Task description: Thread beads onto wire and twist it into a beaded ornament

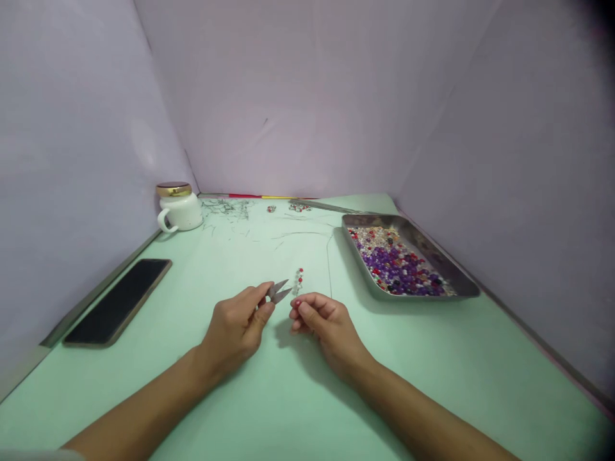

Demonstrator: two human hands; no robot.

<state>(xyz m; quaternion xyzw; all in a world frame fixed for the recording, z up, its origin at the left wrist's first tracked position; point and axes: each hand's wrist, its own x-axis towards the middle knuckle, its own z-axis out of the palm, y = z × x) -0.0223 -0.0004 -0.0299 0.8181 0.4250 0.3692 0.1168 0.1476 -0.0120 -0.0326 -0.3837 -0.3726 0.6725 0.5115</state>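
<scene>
One pair of snips in the left hand, one beaded strand in the right hand; one phone and one mug left of both hands, one tray to their right, two bead clusters beyond.

Scissors — dull grey metal; tray smooth metal; purple beads glossy; mug glossy — lid shiny, metallic.

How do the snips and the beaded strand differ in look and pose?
The snips are plain grey, with pointed blades spread apart; the beaded strand is narrow and dotted with red beads.
The snips are in the left hand, blades toward the right hand; the beaded strand is pinched in the right hand and extends away from the person.
Both are partly covered by the hand holding them.
</scene>
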